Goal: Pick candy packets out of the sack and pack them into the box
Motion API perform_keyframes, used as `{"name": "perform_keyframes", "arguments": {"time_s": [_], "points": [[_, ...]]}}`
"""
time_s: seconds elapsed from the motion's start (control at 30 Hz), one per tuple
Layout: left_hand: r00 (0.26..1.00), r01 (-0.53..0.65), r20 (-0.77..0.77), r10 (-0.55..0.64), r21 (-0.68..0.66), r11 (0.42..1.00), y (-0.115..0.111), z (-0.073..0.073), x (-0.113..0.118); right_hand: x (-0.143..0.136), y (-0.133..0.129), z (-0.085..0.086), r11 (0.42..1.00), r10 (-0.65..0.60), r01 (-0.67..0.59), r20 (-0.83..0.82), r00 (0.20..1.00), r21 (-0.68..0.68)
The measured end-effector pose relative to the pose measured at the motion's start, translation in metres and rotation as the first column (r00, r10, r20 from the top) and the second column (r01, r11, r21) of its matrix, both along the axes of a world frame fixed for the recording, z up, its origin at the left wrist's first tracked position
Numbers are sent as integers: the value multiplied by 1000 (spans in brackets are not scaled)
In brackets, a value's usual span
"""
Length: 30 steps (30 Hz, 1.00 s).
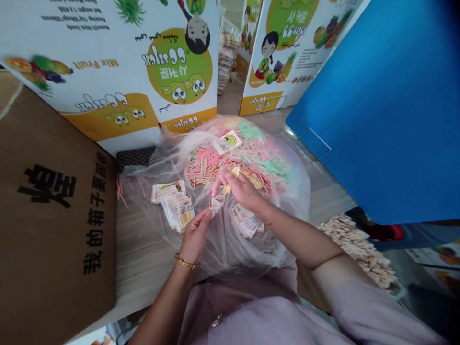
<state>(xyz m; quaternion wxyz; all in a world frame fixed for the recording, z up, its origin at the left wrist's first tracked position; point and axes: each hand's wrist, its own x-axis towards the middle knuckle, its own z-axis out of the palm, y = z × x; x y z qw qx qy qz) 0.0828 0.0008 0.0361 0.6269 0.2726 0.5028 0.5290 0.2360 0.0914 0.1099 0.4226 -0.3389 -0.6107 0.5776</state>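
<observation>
Here, the left hand [194,231] pinches a small packet [217,204] by its edge above the plastic bag [301,187]; beside it, the right hand [246,190] curls round yellow sticks [226,189]. Likely light and slick, the packet suits an edge pinch; the brittle-looking sticks, a loose grip.

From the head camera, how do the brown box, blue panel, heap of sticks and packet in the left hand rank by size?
1. Brown box and blue panel: too alike to rank
2. Heap of sticks
3. Packet in the left hand
</observation>
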Motion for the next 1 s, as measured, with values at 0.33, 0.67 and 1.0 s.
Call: {"name": "perform_keyframes", "arguments": {"time_s": [0.33, 0.67, 1.0], "points": [[997, 7, 72, -5, -30, 1000, 0, 5, 3, -9, -10, -20, 995, 53, -69, 192, 980, 75], [993, 48, 108, -43, -45, 998, 0, 12, 3, -4, -7, -24, 982, 184, -190, 173, 968, 18], [973, 84, 225, -56, -115, 990, 1, 12, 0, 10, -1, -16, 955, 280, -295, 383, 881, -19]]}}
